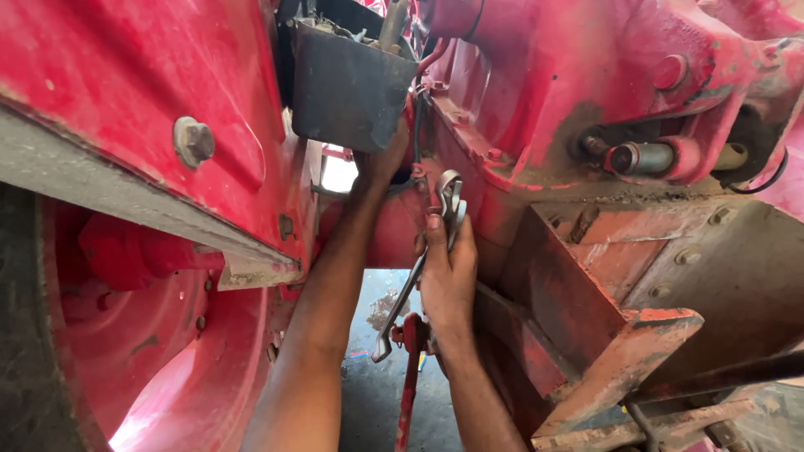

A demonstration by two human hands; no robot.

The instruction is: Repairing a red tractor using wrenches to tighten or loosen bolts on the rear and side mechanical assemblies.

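I look up at the underside of a red machine body [553,75]. My right hand [446,272] grips a silver double-ended wrench [450,197], thumb pressed along its shaft, with the upper jaw set against the red housing by a fastener. The wrench's lower end [382,349] hangs down past my wrist. My left hand [381,163] reaches higher into the gap, fingers pressed against the bottom of a dark metal box [347,84]; its fingertips are hidden behind the box and frame.
A large red wheel rim [142,335] and a fender panel with a big bolt head [193,141] fill the left. A rusty red bracket [620,335] juts out on the right under a steel pin [643,157]. A red-handled tool [410,377] hangs below my hands.
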